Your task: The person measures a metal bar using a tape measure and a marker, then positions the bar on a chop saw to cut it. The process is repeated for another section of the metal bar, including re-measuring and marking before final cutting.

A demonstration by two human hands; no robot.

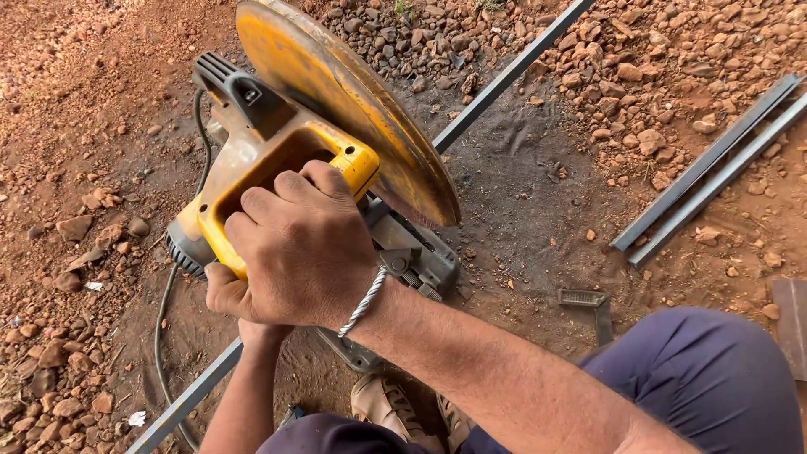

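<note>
From the head camera, looking down, a yellow chop saw (277, 160) sits on red, stony ground (76, 101), its worn yellow blade guard (353, 109) arching up and away toward the top of the frame. The right hand (294, 252) is wrapped around the saw's yellow D-shaped handle (353, 164), fingers (269, 202) curled tight over the grip, a twisted metal bracelet (363, 301) on the wrist. The left hand (265, 335) reaches in below the right forearm and is mostly hidden under it; I cannot tell whether its fingers are spread or closed, or what they touch. A long grey steel bar (504, 80) runs diagonally under the saw, from the lower left to the upper right, passing through the saw's base and clamp (416, 265). The saw looks heavy and rigid, a thing best taken by that handle, well clear of the blade; the bar looks stiff, long and awkward, likely to tip unless held down near the clamp. A black power cord (164, 311) trails off the motor end. Two more grey bars (714, 164) lie side by side to the right, well apart from the saw, and a short offcut (584, 298) lies near the person's knee (698, 370). No container shows anywhere in view.
</note>
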